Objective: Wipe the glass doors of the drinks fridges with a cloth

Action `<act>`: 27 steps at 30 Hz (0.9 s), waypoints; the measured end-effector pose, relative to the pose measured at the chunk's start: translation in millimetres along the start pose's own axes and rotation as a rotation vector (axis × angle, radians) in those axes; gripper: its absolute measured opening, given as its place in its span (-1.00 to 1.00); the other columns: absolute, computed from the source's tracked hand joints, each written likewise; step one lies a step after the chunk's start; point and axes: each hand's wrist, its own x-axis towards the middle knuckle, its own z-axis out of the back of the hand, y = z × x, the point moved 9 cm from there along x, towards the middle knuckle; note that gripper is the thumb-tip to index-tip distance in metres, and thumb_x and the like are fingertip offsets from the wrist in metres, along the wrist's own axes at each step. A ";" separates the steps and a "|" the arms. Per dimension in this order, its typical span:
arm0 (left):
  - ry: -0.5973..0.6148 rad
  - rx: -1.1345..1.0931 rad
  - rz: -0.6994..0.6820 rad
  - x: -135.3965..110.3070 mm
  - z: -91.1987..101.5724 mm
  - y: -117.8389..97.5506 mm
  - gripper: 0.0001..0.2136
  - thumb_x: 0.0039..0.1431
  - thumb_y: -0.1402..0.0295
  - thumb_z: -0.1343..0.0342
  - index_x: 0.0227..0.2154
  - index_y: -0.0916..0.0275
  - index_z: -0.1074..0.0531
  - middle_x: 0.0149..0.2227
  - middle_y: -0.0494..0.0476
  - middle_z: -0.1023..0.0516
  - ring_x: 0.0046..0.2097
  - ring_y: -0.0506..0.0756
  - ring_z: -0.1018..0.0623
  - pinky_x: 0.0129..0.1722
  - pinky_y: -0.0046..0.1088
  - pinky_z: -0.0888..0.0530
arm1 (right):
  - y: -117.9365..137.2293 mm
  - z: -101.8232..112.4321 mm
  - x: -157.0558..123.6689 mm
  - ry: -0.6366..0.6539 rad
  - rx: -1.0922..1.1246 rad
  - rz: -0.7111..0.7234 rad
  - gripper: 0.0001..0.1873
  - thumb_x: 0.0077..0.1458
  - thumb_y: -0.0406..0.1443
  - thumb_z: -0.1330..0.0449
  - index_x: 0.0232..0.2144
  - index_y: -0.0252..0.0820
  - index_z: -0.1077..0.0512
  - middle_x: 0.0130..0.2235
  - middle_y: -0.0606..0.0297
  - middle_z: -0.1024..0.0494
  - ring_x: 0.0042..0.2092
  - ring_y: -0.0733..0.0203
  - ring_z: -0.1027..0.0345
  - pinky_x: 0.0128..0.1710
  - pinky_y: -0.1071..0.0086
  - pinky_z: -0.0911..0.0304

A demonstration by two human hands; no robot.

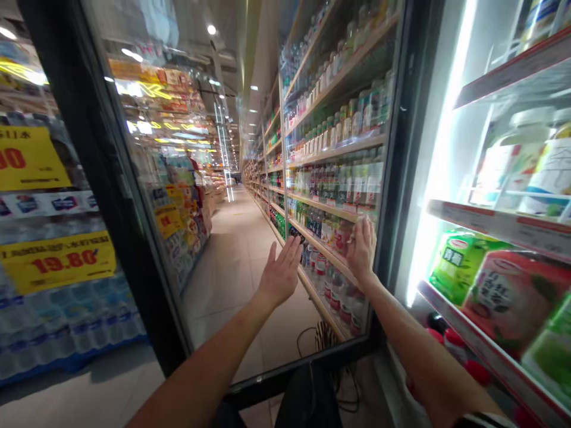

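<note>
A glass door (232,267) with a black frame stands open in front of me. My left hand (282,270) is raised at the glass with its fingers outstretched and nothing in it. Whether its palm touches the pane, I cannot tell. My right hand (362,246) is up near the frame side of the same pane, its fingers drawn together and slightly bent. A small pale bit shows at its fingertips, too blurred to name. Through or in the glass, rows of bottles (343,175) on shelves appear behind both hands.
On the right, a lit cooler has shelves with bottles (499,154), a green drink pack (464,264) and a red drink pack (504,297). Yellow price signs (57,261) hang over bottled water at the left. Cables (328,339) lie on the floor near my knee.
</note>
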 end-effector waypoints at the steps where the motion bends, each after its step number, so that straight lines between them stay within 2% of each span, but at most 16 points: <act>1: -0.001 -0.003 0.001 0.0 -0.3 -0.4 -0.46 0.13 0.42 0.12 0.19 0.40 -0.04 0.27 0.29 -0.04 0.30 0.19 0.01 0.23 -0.01 0.05 | -5.9 0.7 0.9 -0.009 -0.010 -0.009 -0.38 0.12 -0.42 0.11 0.24 -0.14 0.01 0.26 0.10 -0.06 0.30 0.05 0.19 0.19 -0.03 0.02; 7: 0.010 0.006 -0.008 1.5 -1.7 -1.2 -0.47 0.13 0.41 0.12 0.19 0.39 -0.07 0.26 0.29 -0.06 0.30 0.19 0.01 0.23 -0.02 0.04 | -27.0 4.7 -17.6 0.043 -0.011 -0.023 -0.38 0.12 -0.42 0.12 0.24 -0.14 0.01 0.25 0.11 -0.11 0.29 0.05 0.14 0.18 -0.04 0.00; 13: -0.018 -0.002 0.009 15.3 6.3 6.6 -0.48 0.14 0.43 0.14 0.19 0.41 -0.05 0.26 0.29 -0.05 0.30 0.16 0.02 0.24 -0.03 0.08 | -50.8 5.4 26.1 -0.012 -0.028 -0.117 -0.40 0.09 -0.42 0.11 0.21 -0.27 -0.07 0.25 0.02 -0.09 0.28 0.01 0.12 0.19 -0.03 0.02; 19: -0.049 0.018 0.059 19.8 20.7 27.5 -0.47 0.14 0.43 0.14 0.20 0.40 -0.03 0.26 0.29 -0.06 0.30 0.15 0.01 0.25 -0.04 0.11 | -55.0 6.2 -2.2 -0.019 -0.001 -0.160 -0.43 0.13 -0.38 0.11 0.21 -0.25 -0.07 0.23 0.02 -0.12 0.27 0.02 0.08 0.18 -0.06 0.01; 21: -0.052 0.030 0.066 19.6 24.9 34.8 -0.47 0.14 0.43 0.15 0.20 0.39 -0.03 0.26 0.28 -0.06 0.30 0.14 0.01 0.25 -0.04 0.12 | -57.8 3.7 4.3 -0.036 0.010 -0.184 -0.43 0.12 -0.38 0.11 0.21 -0.27 -0.08 0.23 0.00 -0.12 0.26 0.00 0.08 0.18 -0.08 0.02; 24: -0.069 0.041 0.084 20.1 31.2 44.1 -0.47 0.14 0.44 0.16 0.20 0.39 -0.03 0.26 0.27 -0.07 0.30 0.14 0.00 0.25 -0.05 0.14 | -46.8 0.4 36.7 -0.101 0.022 -0.218 -0.41 0.09 -0.40 0.12 0.21 -0.30 -0.08 0.24 0.00 -0.09 0.27 -0.02 0.12 0.19 -0.09 0.05; 27: -0.090 0.045 0.119 20.5 37.2 51.2 -0.48 0.15 0.43 0.15 0.20 0.40 -0.04 0.25 0.28 -0.07 0.29 0.14 -0.03 0.25 -0.05 0.15 | -1.1 -4.9 62.5 -0.100 0.066 -0.102 -0.37 0.08 -0.43 0.13 0.23 -0.24 -0.03 0.27 0.08 -0.05 0.30 0.02 0.20 0.21 -0.06 0.08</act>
